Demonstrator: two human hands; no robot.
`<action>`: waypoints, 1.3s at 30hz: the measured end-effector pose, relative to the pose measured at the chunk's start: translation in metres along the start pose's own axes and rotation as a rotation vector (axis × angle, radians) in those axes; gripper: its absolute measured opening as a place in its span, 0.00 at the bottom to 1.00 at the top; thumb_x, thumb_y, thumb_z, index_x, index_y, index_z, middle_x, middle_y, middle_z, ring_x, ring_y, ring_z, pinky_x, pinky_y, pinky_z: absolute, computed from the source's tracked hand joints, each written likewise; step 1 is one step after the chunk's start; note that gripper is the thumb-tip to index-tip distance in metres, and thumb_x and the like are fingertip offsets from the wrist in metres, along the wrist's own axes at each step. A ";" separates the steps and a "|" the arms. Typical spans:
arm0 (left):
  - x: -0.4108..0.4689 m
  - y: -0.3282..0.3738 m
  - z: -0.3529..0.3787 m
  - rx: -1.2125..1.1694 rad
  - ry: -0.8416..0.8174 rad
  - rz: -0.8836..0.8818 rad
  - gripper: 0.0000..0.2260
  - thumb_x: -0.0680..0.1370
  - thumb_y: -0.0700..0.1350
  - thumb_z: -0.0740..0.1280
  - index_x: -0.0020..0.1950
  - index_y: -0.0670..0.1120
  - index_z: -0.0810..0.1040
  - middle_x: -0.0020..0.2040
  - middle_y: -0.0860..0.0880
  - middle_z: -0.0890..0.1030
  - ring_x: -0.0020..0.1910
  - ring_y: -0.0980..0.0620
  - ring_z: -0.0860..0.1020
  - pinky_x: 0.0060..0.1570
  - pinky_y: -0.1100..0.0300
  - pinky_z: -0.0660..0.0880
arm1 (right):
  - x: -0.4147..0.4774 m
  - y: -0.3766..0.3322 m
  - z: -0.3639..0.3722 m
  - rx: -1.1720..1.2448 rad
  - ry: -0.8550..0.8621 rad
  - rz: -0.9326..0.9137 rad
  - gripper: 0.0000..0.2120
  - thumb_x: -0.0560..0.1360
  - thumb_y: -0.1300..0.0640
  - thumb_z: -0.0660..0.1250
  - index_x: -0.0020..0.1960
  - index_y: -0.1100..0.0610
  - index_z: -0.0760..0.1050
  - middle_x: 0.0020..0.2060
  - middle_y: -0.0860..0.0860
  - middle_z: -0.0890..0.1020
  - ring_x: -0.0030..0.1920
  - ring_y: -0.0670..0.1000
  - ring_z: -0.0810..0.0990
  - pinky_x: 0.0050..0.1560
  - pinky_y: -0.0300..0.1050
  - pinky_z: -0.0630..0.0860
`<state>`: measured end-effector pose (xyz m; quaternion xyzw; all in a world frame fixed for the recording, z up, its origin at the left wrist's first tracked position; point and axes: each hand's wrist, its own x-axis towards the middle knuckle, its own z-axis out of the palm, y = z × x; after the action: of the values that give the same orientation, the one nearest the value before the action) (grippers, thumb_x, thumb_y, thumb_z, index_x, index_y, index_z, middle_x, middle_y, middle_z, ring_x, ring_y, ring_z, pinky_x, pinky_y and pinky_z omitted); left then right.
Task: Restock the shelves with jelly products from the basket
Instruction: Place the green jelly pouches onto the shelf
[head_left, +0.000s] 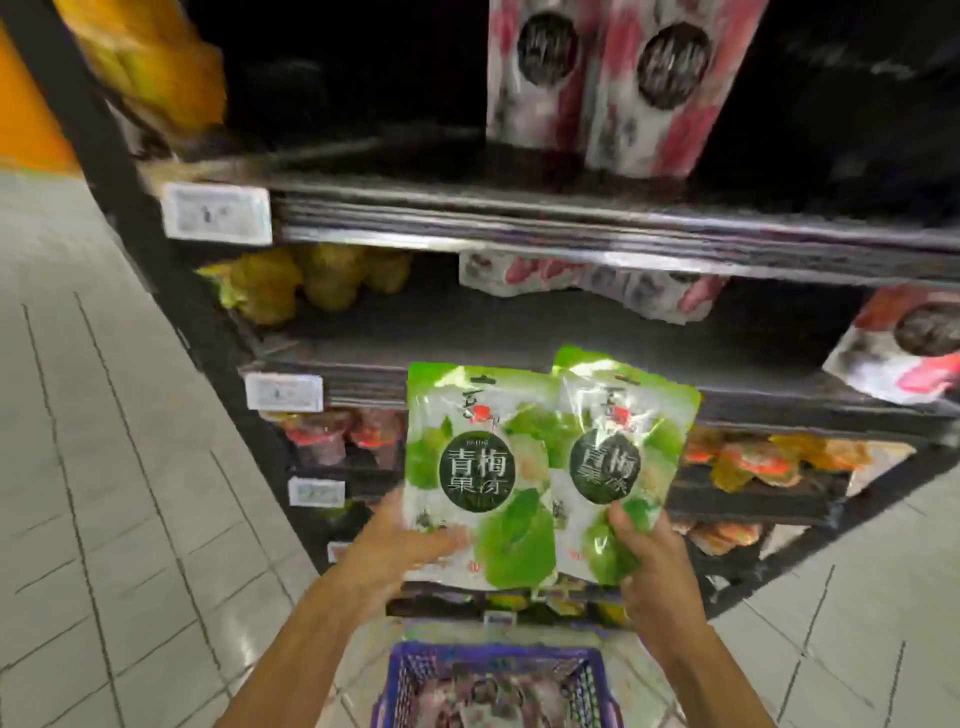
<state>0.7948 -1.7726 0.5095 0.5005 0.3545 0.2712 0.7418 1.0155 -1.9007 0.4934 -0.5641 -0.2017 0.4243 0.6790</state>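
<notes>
there are two green plastic jelly pouches with dark round labels (478, 478), one purple plastic mesh basket (493, 653), two tall upright pink-and-white pouches (540, 78), three blurred yellow bags in a row (332, 275) and at least three white price tags (218, 213).

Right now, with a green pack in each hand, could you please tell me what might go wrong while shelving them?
The left hand and right hand grip the left pack and right pack only near their bottoms, so either could tip or slip. The red-and-white pouch at the right sits tilted at the shelf edge; a passing arm might knock it off. No green packs show on these shelves, so misplacing is possible.
</notes>
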 end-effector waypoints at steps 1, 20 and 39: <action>-0.004 0.029 0.008 -0.009 -0.015 0.063 0.37 0.52 0.46 0.86 0.59 0.45 0.77 0.46 0.49 0.87 0.43 0.53 0.85 0.38 0.60 0.81 | -0.004 -0.026 0.011 0.016 0.002 -0.049 0.18 0.69 0.55 0.69 0.58 0.55 0.80 0.49 0.53 0.86 0.48 0.52 0.86 0.39 0.45 0.82; -0.053 0.302 0.045 0.156 -0.075 0.668 0.27 0.52 0.51 0.84 0.48 0.50 0.85 0.48 0.40 0.86 0.46 0.42 0.85 0.39 0.56 0.81 | -0.065 -0.302 0.107 0.278 -0.206 -0.562 0.22 0.72 0.60 0.65 0.66 0.56 0.75 0.59 0.57 0.83 0.59 0.59 0.82 0.57 0.61 0.77; -0.043 0.472 0.091 0.197 -0.015 0.887 0.19 0.65 0.45 0.77 0.55 0.45 0.82 0.50 0.45 0.86 0.49 0.46 0.85 0.41 0.59 0.82 | -0.012 -0.470 0.148 0.002 -0.252 -0.811 0.11 0.75 0.55 0.68 0.57 0.54 0.80 0.51 0.51 0.86 0.50 0.49 0.85 0.40 0.40 0.81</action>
<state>0.8191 -1.6890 0.9845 0.6743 0.1244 0.5241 0.5051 1.0615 -1.8242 0.9780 -0.3821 -0.4882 0.1887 0.7616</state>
